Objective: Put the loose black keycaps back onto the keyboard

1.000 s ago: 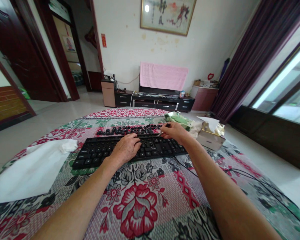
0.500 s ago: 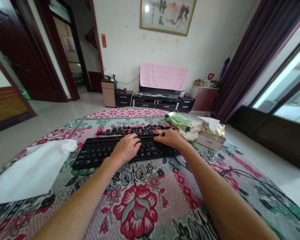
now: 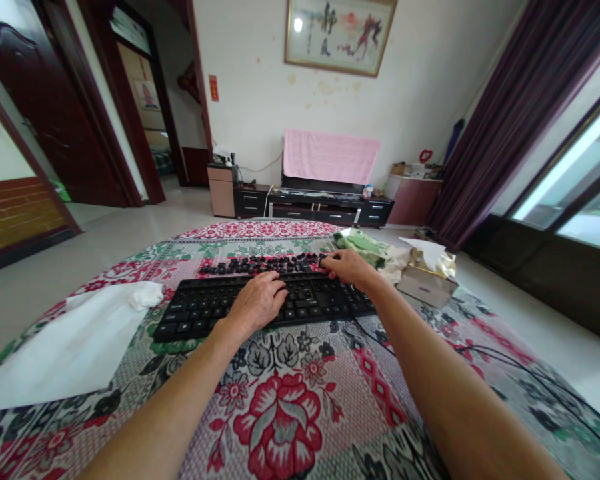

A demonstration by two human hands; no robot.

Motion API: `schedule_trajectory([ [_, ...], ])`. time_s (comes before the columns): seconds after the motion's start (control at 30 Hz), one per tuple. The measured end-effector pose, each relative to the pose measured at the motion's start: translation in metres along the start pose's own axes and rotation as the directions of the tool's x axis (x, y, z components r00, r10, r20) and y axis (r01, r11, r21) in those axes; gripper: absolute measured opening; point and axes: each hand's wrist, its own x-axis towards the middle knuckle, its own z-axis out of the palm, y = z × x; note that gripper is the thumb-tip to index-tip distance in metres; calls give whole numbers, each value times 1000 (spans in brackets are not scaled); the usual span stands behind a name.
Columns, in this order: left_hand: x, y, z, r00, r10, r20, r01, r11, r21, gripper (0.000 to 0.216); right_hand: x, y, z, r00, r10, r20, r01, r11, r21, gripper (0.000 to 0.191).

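Note:
A black keyboard (image 3: 200, 308) lies across the floral tablecloth (image 3: 280, 413). My left hand (image 3: 258, 301) rests on its middle keys, fingers bent down on them and holding nothing. Behind the keyboard runs a row of several loose black keycaps (image 3: 253, 265). My right hand (image 3: 347, 267) is at the right end of that row, over the keyboard's far edge. Its fingertips are pinched together, and what is between them is too small to make out.
A white sheet with a crumpled tissue (image 3: 75, 343) lies at the left. A green packet (image 3: 363, 243) and a tissue box (image 3: 427, 283) stand at the right. The keyboard cable (image 3: 480, 350) trails off to the right. A TV cabinet (image 3: 325, 207) stands by the far wall.
My right hand came down onto the keyboard, then moved back up to the right end of the keycap row. The left hand stayed on the keys. The view shifted slightly.

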Motion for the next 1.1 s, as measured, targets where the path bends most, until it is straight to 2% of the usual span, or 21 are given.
schedule_trajectory([
  [0.07,0,0,0,1000,-5,0,5,1000,8,26,15,0,3,999,0,-49,-3,998,-67,26],
  [0.17,0,0,1,1000,-8,-2,8,1000,11,25,36,-1,10,997,-16,-77,-5,965,-262,24],
  [0.3,0,0,1,1000,-6,-2,6,1000,-9,26,50,-1,17,994,-102,-42,74,901,-428,27],
  [0.73,0,2,0,1000,-23,11,23,999,-22,26,63,7,20,992,-107,65,125,861,-493,27],
  [1.1,0,1,0,1000,-22,9,22,999,-33,26,64,6,23,998,-66,24,68,828,-557,28],
])
